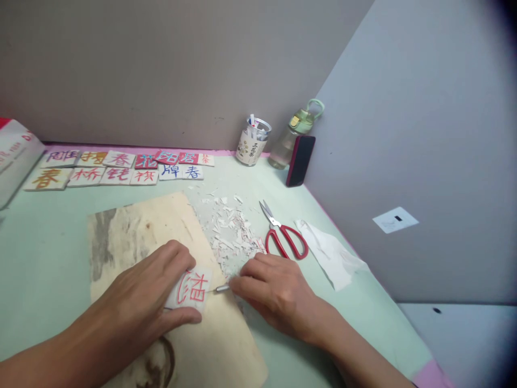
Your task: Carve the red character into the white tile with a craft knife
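Observation:
A small white square tile (194, 290) with a red handwritten character lies over the pale wooden board (226, 334). Gripping its left part, my left hand (161, 293) has the thumb along the near edge and the fingers along the far edge. My right hand (274, 291) is closed around a slim silver craft knife (222, 289), most of which the fingers hide. Its thin tip points left and meets or nearly meets the tile's right edge. White shavings (232, 229) are scattered beyond the board, on the green table cover.
Red-handled scissors (283, 231) and a crumpled white tissue (331, 256) lie right of the shavings. A phone (301, 161), bottle (294, 134) and can of pens (253, 143) stand behind. Several character tiles (86, 176) form two rows at back left, beside a white bag (16, 156).

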`<action>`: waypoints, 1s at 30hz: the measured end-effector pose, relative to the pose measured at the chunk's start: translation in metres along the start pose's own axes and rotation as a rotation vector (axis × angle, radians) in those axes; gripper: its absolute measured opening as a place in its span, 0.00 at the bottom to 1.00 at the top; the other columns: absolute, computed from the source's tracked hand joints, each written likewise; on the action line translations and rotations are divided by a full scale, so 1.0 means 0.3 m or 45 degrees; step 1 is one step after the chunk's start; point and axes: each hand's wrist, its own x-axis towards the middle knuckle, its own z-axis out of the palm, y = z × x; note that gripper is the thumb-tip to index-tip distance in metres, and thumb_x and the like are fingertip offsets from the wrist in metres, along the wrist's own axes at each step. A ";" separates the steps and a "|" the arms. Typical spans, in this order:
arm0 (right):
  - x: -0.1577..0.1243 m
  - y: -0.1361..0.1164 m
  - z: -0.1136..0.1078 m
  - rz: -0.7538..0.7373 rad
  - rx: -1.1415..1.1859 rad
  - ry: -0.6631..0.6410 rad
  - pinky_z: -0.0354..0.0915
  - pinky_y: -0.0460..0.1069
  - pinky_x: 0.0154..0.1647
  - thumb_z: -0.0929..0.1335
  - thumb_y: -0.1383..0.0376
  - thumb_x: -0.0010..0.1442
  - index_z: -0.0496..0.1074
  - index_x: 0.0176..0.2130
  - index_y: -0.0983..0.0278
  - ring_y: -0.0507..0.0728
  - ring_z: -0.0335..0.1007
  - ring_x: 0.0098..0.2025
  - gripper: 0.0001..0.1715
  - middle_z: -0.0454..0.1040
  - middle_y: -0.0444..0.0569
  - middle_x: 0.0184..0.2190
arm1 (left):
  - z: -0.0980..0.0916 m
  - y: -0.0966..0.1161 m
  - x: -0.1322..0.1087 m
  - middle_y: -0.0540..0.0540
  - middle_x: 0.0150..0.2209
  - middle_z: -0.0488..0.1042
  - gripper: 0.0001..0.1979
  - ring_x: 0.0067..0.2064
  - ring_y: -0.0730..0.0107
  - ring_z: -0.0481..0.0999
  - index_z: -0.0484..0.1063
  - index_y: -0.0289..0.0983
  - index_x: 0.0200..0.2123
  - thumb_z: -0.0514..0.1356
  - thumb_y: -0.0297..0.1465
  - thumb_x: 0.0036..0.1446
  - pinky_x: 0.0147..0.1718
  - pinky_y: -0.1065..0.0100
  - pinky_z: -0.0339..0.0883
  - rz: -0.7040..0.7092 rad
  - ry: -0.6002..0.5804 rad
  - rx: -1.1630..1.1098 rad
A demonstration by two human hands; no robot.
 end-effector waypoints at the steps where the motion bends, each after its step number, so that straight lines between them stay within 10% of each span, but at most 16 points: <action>1: 0.000 0.002 0.002 0.015 -0.024 0.017 0.54 0.51 0.28 0.61 0.73 0.73 0.79 0.36 0.64 0.55 0.60 0.29 0.19 0.72 0.46 0.27 | 0.000 -0.001 -0.001 0.49 0.45 0.69 0.22 0.45 0.58 0.72 0.66 0.43 0.47 0.73 0.37 0.55 0.40 0.61 0.63 -0.001 0.006 0.002; 17: -0.006 0.016 -0.021 0.063 0.121 0.006 0.58 0.51 0.31 0.63 0.71 0.73 0.78 0.40 0.67 0.56 0.63 0.31 0.15 0.73 0.48 0.29 | -0.003 0.023 -0.004 0.49 0.49 0.69 0.26 0.48 0.58 0.73 0.67 0.48 0.54 0.72 0.33 0.53 0.45 0.62 0.65 0.087 0.153 -0.006; 22: -0.009 0.030 -0.033 0.331 0.478 0.115 0.61 0.49 0.36 0.65 0.66 0.74 0.76 0.44 0.66 0.55 0.68 0.35 0.10 0.75 0.49 0.34 | 0.011 0.032 -0.010 0.48 0.56 0.68 0.23 0.55 0.55 0.72 0.65 0.49 0.55 0.66 0.30 0.59 0.53 0.62 0.63 0.167 0.226 -0.075; 30: 0.039 -0.032 0.021 0.962 1.431 -0.018 0.51 0.46 0.27 0.76 0.60 0.61 0.72 0.34 0.64 0.50 0.54 0.28 0.12 0.60 0.37 0.25 | 0.022 0.072 -0.020 0.53 0.47 0.73 0.16 0.47 0.60 0.77 0.67 0.49 0.51 0.62 0.39 0.60 0.44 0.66 0.65 -0.253 0.101 -0.451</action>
